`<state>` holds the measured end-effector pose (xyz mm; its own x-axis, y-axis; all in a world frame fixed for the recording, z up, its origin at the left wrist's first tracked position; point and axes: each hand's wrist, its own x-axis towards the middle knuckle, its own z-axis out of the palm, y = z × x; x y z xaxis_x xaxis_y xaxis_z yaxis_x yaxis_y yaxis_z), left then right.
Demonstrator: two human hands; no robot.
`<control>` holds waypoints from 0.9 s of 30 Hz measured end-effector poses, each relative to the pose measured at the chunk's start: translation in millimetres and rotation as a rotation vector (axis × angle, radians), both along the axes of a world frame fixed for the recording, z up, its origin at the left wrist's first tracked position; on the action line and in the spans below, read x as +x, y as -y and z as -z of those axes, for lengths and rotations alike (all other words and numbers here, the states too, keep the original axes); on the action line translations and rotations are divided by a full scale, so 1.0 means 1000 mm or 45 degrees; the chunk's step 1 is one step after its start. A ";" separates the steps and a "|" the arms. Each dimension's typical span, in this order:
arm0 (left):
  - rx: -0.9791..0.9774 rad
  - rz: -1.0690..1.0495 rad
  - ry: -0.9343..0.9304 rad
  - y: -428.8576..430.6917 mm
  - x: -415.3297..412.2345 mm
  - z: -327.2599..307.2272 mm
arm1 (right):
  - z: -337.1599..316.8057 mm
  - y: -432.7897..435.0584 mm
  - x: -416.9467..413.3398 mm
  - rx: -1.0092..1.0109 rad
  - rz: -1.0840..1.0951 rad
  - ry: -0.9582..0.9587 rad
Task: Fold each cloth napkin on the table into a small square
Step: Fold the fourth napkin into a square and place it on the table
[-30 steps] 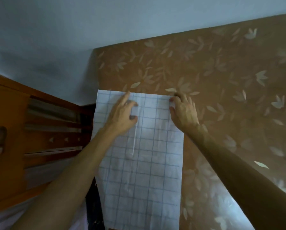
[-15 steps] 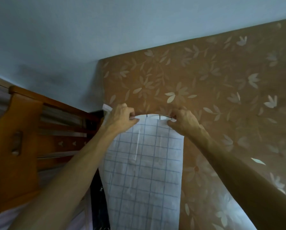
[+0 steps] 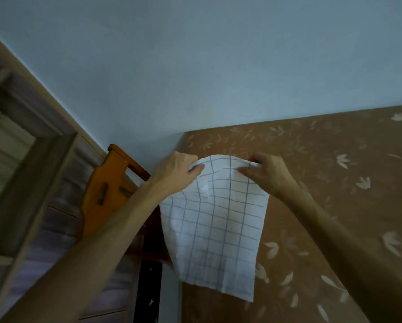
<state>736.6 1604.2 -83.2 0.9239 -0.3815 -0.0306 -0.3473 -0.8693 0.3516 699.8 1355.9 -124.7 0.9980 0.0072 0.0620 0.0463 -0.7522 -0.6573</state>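
Note:
A white napkin [image 3: 215,224] with a blue grid hangs in the air above the brown table [image 3: 335,206], which has a leaf pattern. My left hand [image 3: 175,173] pinches the napkin's top left corner. My right hand [image 3: 268,173] pinches the top right corner. The top edge bows upward between the two hands. The napkin's lower edge hangs loose near the table's left edge.
An orange wooden chair [image 3: 106,190] stands left of the table. A pale blue wall [image 3: 218,66] rises behind the table. A wooden door frame [image 3: 25,173] fills the far left. A dark gap [image 3: 148,287] lies between chair and table.
The napkin lay flat on the table with both hands at its far edge. Both hands pinched that edge and lifted the napkin off the table. The camera tilted upward.

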 end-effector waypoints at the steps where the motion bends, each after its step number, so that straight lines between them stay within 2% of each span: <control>1: -0.005 -0.018 0.034 -0.006 -0.012 -0.014 | -0.016 -0.005 -0.009 0.010 -0.015 0.063; 7: -0.130 -0.122 0.207 -0.038 -0.094 -0.093 | -0.091 -0.041 -0.076 0.071 -0.059 0.340; 10: -0.203 -0.170 0.190 -0.050 -0.131 -0.122 | -0.123 -0.061 -0.115 0.102 -0.114 0.387; 16: -0.246 -0.169 0.233 -0.072 -0.184 -0.177 | -0.176 -0.073 -0.169 0.128 -0.150 0.638; 24: -0.078 -0.183 0.532 -0.101 -0.224 -0.203 | -0.213 -0.070 -0.191 0.295 -0.137 0.829; 27: -0.017 -0.259 0.523 -0.106 -0.233 -0.209 | -0.220 -0.086 -0.201 0.388 -0.159 0.887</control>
